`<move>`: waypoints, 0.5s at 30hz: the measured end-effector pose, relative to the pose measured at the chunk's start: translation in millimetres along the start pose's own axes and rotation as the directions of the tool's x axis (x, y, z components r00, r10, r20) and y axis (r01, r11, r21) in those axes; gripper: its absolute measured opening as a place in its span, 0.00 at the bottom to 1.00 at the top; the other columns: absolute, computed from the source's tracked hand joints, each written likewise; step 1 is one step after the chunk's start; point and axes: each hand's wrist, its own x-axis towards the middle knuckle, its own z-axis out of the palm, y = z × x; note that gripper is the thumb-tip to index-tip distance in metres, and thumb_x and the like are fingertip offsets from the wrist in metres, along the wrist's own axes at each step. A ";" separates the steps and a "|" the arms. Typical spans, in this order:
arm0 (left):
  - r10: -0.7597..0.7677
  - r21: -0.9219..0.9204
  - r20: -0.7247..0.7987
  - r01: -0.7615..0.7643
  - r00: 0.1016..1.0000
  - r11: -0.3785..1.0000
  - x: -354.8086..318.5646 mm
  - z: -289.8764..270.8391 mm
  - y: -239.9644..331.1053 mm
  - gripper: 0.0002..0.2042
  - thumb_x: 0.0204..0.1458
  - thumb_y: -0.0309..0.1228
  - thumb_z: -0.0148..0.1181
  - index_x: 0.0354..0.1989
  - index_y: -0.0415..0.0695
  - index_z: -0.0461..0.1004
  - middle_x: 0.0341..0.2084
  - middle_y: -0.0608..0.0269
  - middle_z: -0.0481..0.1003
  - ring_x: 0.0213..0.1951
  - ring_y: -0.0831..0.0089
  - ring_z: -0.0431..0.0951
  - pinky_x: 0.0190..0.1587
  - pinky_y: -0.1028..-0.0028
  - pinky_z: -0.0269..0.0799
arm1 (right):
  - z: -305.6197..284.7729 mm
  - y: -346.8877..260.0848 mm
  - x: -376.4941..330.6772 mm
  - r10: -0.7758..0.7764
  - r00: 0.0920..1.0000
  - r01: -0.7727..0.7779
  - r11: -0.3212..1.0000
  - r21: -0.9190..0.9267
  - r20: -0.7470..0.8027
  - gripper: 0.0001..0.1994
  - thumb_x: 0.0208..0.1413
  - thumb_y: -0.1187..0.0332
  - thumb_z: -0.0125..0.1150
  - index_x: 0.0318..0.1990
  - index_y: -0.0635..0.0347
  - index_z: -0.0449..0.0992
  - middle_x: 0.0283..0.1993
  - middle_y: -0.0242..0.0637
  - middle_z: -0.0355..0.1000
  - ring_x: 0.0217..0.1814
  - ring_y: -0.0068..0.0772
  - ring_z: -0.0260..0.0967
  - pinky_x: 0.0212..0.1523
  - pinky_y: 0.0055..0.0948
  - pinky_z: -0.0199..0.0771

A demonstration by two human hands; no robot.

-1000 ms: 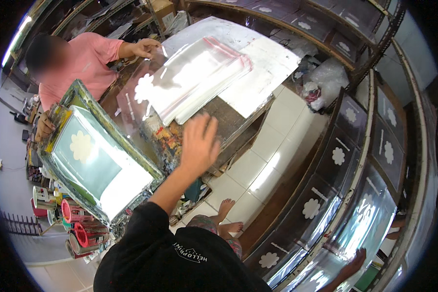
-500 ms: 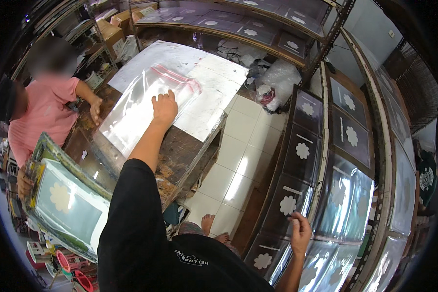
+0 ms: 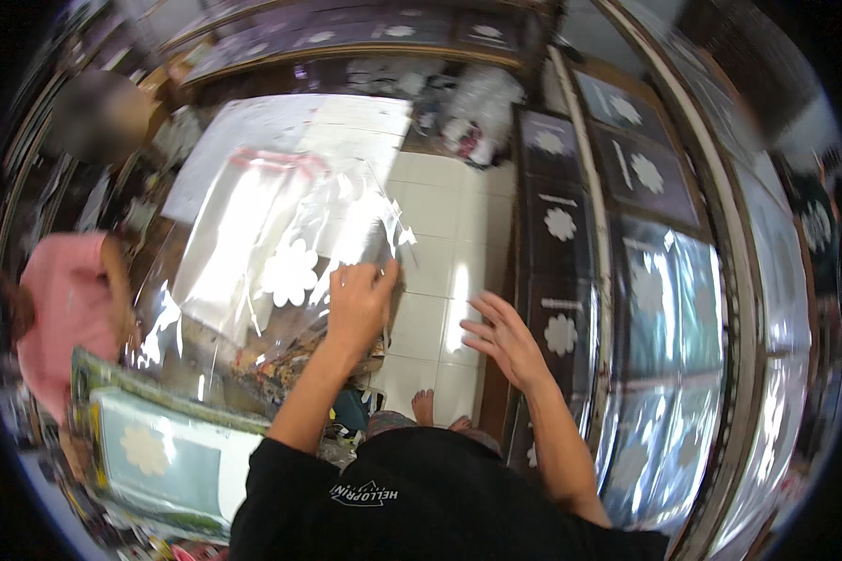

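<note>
My left hand [image 3: 357, 304] pinches the near right edge of a clear plastic bag [image 3: 346, 224] with a white flower printed on it. The bag is lifted and spread over the table, catching bright glare. Through it I can see a stack of clear bags with a pink edge [image 3: 281, 161]. To the right, over the aisle, my right hand [image 3: 507, 341] is open with fingers apart, holding nothing. Closest to it is a rack shelf [image 3: 533, 252] where flower-printed bags [image 3: 559, 334] lie in a row.
A co-worker in a pink shirt [image 3: 61, 309] stands at the left, beside a printing screen [image 3: 182, 458] with a flower stencil. White sheets [image 3: 346, 122] cover the table's far part. More racks of printed bags [image 3: 660, 299] line the right. Crumpled clear plastic [image 3: 486, 98] lies beyond the tiled aisle.
My left hand has come back toward me from the stack, now pulling up a flower-printed bag. My right hand has left the rack and moved left over the aisle. The view has turned right.
</note>
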 end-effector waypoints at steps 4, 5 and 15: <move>0.241 -0.113 0.118 -0.228 0.963 0.967 -15.2 -12.9 71.1 0.20 0.48 0.24 0.58 0.52 0.47 0.77 0.31 0.66 0.68 0.37 0.67 0.71 0.49 0.60 0.64 | 29.8 -31.8 29.0 0.077 0.992 -0.082 0.996 0.044 0.104 0.30 0.64 0.55 0.58 0.70 0.56 0.59 0.68 0.44 0.61 0.66 0.40 0.62 0.62 0.39 0.65; 0.277 -0.148 0.137 -0.257 0.951 0.955 -20.5 -16.1 83.4 0.21 0.48 0.24 0.58 0.53 0.48 0.77 0.31 0.66 0.69 0.37 0.68 0.71 0.49 0.61 0.64 | 36.0 -39.4 32.0 0.147 0.986 -0.141 0.986 -0.084 0.076 0.29 0.63 0.55 0.60 0.68 0.57 0.64 0.66 0.43 0.63 0.64 0.37 0.64 0.60 0.37 0.67; 0.565 -0.600 0.099 -0.404 0.819 0.691 -68.2 -18.0 178.5 0.27 0.45 0.33 0.68 0.58 0.48 0.74 0.36 0.63 0.70 0.39 0.64 0.71 0.49 0.58 0.62 | -41.8 -26.1 -79.7 -0.310 0.893 0.110 0.854 -0.508 -0.328 0.15 0.59 0.71 0.55 0.53 0.64 0.77 0.49 0.41 0.78 0.45 0.27 0.77 0.45 0.27 0.76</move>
